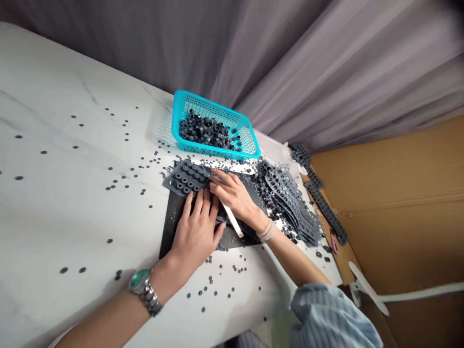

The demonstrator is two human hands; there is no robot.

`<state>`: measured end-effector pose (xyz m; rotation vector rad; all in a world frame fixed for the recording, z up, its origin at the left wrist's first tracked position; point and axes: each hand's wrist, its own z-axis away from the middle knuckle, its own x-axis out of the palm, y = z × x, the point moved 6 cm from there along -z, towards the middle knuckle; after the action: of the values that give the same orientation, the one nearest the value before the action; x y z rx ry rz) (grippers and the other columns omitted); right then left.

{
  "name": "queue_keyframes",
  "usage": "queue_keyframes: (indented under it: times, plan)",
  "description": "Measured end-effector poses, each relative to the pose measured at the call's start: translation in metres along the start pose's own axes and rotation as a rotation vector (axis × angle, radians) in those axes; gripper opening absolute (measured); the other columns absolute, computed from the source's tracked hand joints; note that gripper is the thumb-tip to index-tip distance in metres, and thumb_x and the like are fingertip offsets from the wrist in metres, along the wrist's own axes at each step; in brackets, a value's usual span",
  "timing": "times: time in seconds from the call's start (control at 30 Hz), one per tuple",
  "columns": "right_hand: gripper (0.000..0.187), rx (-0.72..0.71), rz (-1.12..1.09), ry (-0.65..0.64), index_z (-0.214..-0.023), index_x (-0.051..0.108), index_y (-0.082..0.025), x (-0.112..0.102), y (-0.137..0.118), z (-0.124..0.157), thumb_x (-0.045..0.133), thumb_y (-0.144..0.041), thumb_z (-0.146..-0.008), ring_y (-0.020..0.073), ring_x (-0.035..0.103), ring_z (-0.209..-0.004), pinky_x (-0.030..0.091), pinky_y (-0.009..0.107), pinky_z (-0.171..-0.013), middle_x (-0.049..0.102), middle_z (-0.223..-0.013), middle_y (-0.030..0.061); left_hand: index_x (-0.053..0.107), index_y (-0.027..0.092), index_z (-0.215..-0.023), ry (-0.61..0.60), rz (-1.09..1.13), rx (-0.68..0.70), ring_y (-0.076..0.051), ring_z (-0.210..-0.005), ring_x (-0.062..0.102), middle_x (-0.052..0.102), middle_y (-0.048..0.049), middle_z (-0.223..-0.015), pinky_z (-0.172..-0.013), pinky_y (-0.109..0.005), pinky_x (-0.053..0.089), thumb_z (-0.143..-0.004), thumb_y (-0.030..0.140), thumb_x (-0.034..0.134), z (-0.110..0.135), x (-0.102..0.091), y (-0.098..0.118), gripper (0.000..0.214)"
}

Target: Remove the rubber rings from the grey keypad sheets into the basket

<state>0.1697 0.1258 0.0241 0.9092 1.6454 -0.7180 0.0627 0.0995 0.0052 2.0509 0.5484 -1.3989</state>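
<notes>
Rubber sheet point(186, 178), black and studded with moulded rings, lies on a dark mat point(170, 227) on the white worktop point(54, 203), just in front of a turquoise basket point(250, 140) of loose rings. The left hand point(197, 229) lies flat and open, fingertips at the sheet's near edge. The right hand point(234, 193) touches the sheet with fingers outstretched, over a white stick point(234, 222); whether it grips the stick I cannot tell.

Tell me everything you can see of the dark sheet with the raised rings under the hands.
The dark sheet is grey-black and rubbery-looking, moulded with rows of raised rings. It lies flat, partly on a black mat on the white table, just before the turquoise basket. The left hand rests its fingertips on the sheet's near edge; the right hand presses its right part.
</notes>
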Motion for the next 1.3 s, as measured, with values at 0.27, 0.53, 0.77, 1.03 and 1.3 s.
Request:
queue_keyframes:
  times: [0.27, 0.53, 0.77, 1.03, 1.3]
  plan:
    - [0.020, 0.386, -0.031, 0.402, -0.106, 0.059, -0.022, -0.022, 0.037, 0.021, 0.040, -0.019, -0.102, 0.0250, 0.052, -0.134, 0.051, 0.049, -0.101, 0.066, -0.126, 0.0142, 0.051, 0.001, -0.142, 0.000, -0.033, 0.001, -0.039, -0.139, 0.043, 0.048, -0.0283, -0.148, -0.119, -0.055, 0.026, -0.097, 0.042, 0.039, 0.000, 0.002, 0.000, 0.062]
    - [0.014, 0.072, -0.083, 0.106, -0.107, 0.062, -0.021, -0.008, -0.002, 0.013, 0.049, -0.021, -0.100, 0.0267, 0.044, -0.142, 0.050, 0.046, -0.098, 0.069, -0.126, 0.0120, 0.055, -0.003, -0.137, 0.012, 0.013, -0.005, -0.039, -0.139, 0.043, 0.052, -0.0285, -0.145, -0.121, -0.055, 0.021, -0.095, 0.041, 0.043, 0.002, 0.002, -0.001, 0.062]
    - [0.015, 0.039, -0.050, 0.064, -0.105, 0.063, -0.020, 0.003, -0.002, 0.011, 0.049, -0.021, -0.100, 0.0278, 0.045, -0.141, 0.048, 0.045, -0.098, 0.068, -0.128, 0.0125, 0.058, -0.002, -0.133, -0.009, -0.004, 0.007, -0.040, -0.139, 0.043, 0.053, -0.0287, -0.143, -0.120, -0.056, 0.024, -0.097, 0.041, 0.040, 0.001, 0.002, 0.000, 0.060]
    - [0.015, -0.065, 0.004, 0.031, -0.106, 0.059, -0.017, -0.001, -0.007, 0.006, 0.045, -0.017, -0.101, 0.0275, 0.042, -0.143, 0.048, 0.044, -0.099, 0.068, -0.127, 0.0154, 0.054, -0.004, -0.137, -0.008, -0.021, 0.009, -0.040, -0.139, 0.043, 0.053, -0.0295, -0.142, -0.120, -0.055, 0.023, -0.096, 0.041, 0.040, 0.002, 0.002, 0.001, 0.063]
    - [0.022, 0.108, 0.028, 0.032, -0.106, 0.058, -0.018, 0.003, -0.007, 0.003, 0.037, -0.015, -0.102, 0.0242, 0.036, -0.147, 0.044, 0.047, -0.106, 0.067, -0.128, 0.0163, 0.046, -0.005, -0.144, -0.022, 0.007, 0.016, -0.041, -0.140, 0.042, 0.048, -0.0295, -0.147, -0.120, -0.056, 0.022, -0.095, 0.039, 0.044, 0.000, 0.000, 0.000, 0.065]
